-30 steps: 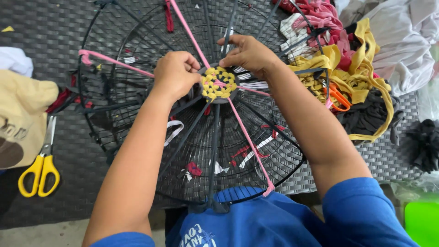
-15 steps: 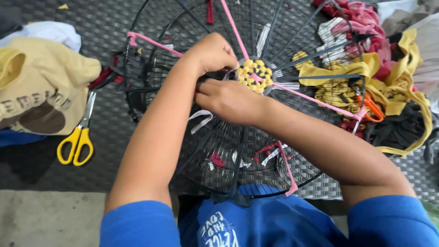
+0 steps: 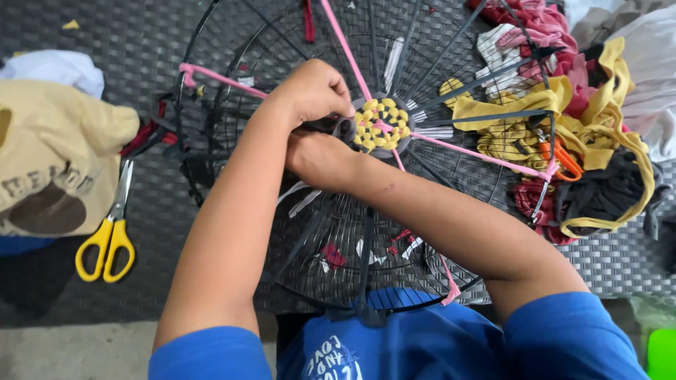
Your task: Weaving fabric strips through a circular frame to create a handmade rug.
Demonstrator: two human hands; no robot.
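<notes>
— Black wire is what fills your view: a round fan guard (image 3: 232,141) lies flat on the dark woven tabletop (image 3: 84,309), its spokes running out from the hub; what are your hands doing at that hub?

— Your left hand (image 3: 313,91) is curled into a loose fist just left of the centre, fingers pinched on a dark grey strip of cloth (image 3: 343,128); your right hand (image 3: 320,158) sits right under it, crossed beneath the left wrist; its fingers are tucked out of sight, so you cannot tell whether it grips anything.

— And the weaving itself?

— A small yellow woven disc (image 3: 382,125) sits on the hub, touching the fingertips of your left hand; pink cloth strips (image 3: 472,153) stretch from it along the spokes to the rim, one up and away from you, one to the upper left, one to the right, one down toward your blue shirt (image 3: 394,345).

— What lies around the guard?

— To your left, yellow-handled scissors (image 3: 109,236) lie on the tabletop, blades pointing away from you, just beside a folded tan shirt (image 3: 49,162); white cloth (image 3: 56,67) shows behind that shirt; to your right a heap of cloth scraps (image 3: 584,127), yellow, red, pink, black and grey, partly lies under the rim of the guard; orange-handled scissors (image 3: 563,160) rest in that heap; loose scraps of red and white cloth show through the wire near your right forearm.
</notes>
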